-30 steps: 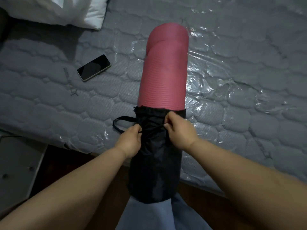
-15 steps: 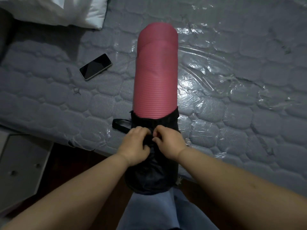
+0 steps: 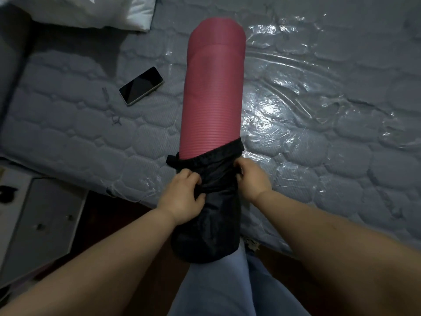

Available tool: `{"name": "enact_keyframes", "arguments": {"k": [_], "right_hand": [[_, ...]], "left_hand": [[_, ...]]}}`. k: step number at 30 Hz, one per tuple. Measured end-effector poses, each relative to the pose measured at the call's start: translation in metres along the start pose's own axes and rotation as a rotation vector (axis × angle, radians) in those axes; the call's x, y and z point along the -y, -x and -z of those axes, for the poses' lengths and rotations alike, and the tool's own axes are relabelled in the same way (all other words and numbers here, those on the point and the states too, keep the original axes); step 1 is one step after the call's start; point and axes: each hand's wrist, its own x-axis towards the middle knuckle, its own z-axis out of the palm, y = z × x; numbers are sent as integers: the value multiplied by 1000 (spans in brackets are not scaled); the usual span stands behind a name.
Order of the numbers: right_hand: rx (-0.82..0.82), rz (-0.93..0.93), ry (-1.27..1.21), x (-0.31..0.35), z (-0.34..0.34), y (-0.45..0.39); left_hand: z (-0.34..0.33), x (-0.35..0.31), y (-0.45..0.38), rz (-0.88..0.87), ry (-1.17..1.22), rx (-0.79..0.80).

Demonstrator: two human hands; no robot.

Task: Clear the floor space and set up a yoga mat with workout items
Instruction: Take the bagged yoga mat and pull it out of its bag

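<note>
A rolled pink yoga mat lies lengthwise on the mattress, its near end still inside a black carry bag. The bag's bottom hangs past the bed edge against my leg. My left hand grips a bunch of the black fabric on the bag's left side. My right hand pinches the fabric on the right side just below the bag's rim. A black strap loop sticks out at the bag's left rim.
The grey quilted mattress is wrapped in clear plastic that shines at the right. A phone lies screen-up left of the mat, and a white pillow sits at the top left. A grey cabinet stands on the dark floor, lower left.
The bag has slid down the mat toward me, baring more pink. My hands came together at the middle, then parted to the bag's two sides.
</note>
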Motion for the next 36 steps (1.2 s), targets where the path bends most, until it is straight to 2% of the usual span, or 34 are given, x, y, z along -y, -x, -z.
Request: {"name": "enact_keyframes", "arguments": {"k": [7,12,19,23,28,31,36], "right_hand": [[9,48,-70,10,7,-4],[-99,191,-64,23,36,-8],[158,62,56,-19,16,29],[183,147,67,-21,12,34],[179,88,96,-50,17,35],[227,105,205,-49,20,44],[252,217,260,-3,7,64]], "left_hand": [[6,-10,-13,2,-4,-67],[12,-20,-21,-25,112,-105],[-6,-18,-19,11,30,135],[-8,-10,-12,58,31,221],[-17,-17,0,-3,-55,456],[-17,-20,-2,9,-95,460],[-3,-2,11,100,-111,372]]}}
